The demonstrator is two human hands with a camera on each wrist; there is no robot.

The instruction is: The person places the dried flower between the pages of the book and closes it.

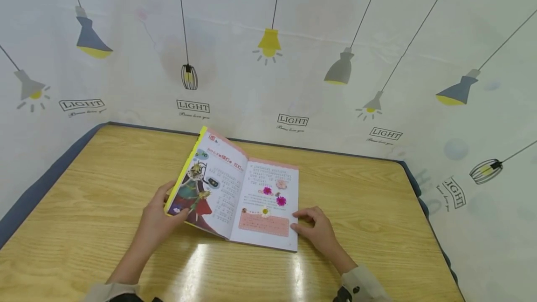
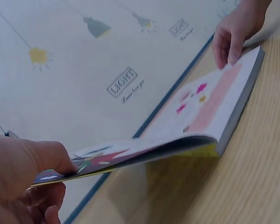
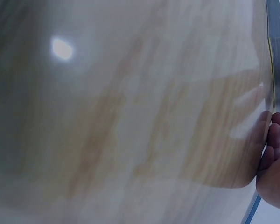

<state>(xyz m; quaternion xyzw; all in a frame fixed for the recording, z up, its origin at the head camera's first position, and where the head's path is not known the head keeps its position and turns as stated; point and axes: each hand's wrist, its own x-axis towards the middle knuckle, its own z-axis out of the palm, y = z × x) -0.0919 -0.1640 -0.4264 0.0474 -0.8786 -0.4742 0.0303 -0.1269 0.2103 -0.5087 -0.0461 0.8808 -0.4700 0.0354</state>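
An open picture book [image 1: 265, 199] lies on the wooden table, its right half flat. The left half is raised at a slant, showing a cartoon of crowned figures and a yellow cover edge. My left hand [image 1: 161, 213] pinches the lower left corner of that half, thumb on the page and fingers beneath, as the left wrist view shows. My right hand [image 1: 316, 228] holds the right edge of the book, thumb and forefinger at the page's rim. In the right wrist view the right hand [image 3: 274, 158] shows only partly, its other fingers curled beside the book's edge [image 3: 277, 70].
The wooden table [image 1: 361, 199] has a dark blue border [image 1: 335, 152] along its back. Behind it stands a pale wall covering [image 1: 235, 59] printed with hanging lamps and the word LIGHT. Light glares off the table's front.
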